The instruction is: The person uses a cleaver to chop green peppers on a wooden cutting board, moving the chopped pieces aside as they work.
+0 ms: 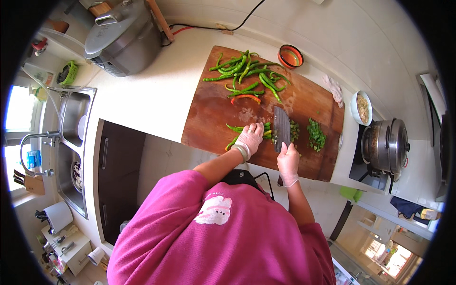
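Observation:
My right hand (288, 162), in a clear plastic glove, grips the handle of a broad dark cleaver (281, 128). Its blade stands across the cut ends of a bunch of green chili peppers (233, 127). Pressed down on that bunch is my gloved left hand (251, 137), a bangle at its wrist, with the fingertips close to the blade. Chopped pepper pieces (294, 130) lie just right of the cleaver. A heap of whole green peppers (245, 69) spreads over the far part of the wooden cutting board (210, 110), with one red pepper (246, 98) at its near side.
Chopped green leaves (316, 135) sit on the board's right. Beyond it are an orange bowl (290, 57) and crumpled plastic (333, 89). A bowl of food (362, 108) and a steel pot (384, 146) stand right; a grey cooker (123, 39) and steel sink (75, 117) are left.

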The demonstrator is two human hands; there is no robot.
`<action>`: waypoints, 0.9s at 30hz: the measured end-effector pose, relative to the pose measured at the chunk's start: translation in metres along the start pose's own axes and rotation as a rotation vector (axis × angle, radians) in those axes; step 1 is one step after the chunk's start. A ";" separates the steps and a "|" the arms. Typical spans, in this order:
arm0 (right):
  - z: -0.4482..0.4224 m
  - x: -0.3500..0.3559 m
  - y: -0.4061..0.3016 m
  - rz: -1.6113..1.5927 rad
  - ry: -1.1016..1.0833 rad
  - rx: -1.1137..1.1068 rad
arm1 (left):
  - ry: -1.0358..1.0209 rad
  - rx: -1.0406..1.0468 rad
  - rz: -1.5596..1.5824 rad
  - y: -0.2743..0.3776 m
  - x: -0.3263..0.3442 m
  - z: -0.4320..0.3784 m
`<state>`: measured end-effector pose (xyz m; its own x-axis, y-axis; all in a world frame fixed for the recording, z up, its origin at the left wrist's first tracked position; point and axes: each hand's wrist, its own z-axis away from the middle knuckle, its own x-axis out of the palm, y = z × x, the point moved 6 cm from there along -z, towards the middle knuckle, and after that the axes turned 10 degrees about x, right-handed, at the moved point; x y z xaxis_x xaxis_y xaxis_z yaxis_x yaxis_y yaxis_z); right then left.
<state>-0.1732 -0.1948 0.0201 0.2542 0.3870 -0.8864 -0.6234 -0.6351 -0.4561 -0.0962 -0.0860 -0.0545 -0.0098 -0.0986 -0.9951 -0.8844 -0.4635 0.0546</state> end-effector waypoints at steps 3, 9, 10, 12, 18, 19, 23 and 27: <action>0.014 -0.013 -0.020 0.102 -0.016 -0.102 | 0.042 -0.015 -0.006 -0.003 0.000 0.001; 0.017 -0.007 -0.016 0.247 -0.083 -0.076 | -0.010 -0.003 -0.003 -0.001 -0.002 0.000; 0.016 -0.006 -0.016 0.255 -0.096 -0.063 | -0.004 -0.003 0.002 -0.001 -0.002 0.000; 0.012 -0.002 -0.019 0.271 -0.123 -0.035 | 0.009 -0.006 0.015 -0.002 -0.003 0.000; -0.001 0.003 -0.031 0.333 -0.197 0.000 | 0.017 -0.018 0.019 -0.001 0.002 0.002; -0.003 0.003 -0.032 0.326 -0.207 0.007 | 0.018 -0.020 0.007 -0.001 0.002 0.002; -0.013 0.010 -0.026 0.257 -0.225 0.059 | -0.021 -0.010 -0.006 0.000 0.001 -0.001; -0.016 0.013 -0.016 0.201 -0.227 0.076 | -0.013 -0.029 -0.010 0.000 0.003 0.000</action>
<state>-0.1477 -0.1903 0.0141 -0.0457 0.4037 -0.9138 -0.7003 -0.6652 -0.2589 -0.0956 -0.0864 -0.0570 -0.0074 -0.0831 -0.9965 -0.8707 -0.4895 0.0473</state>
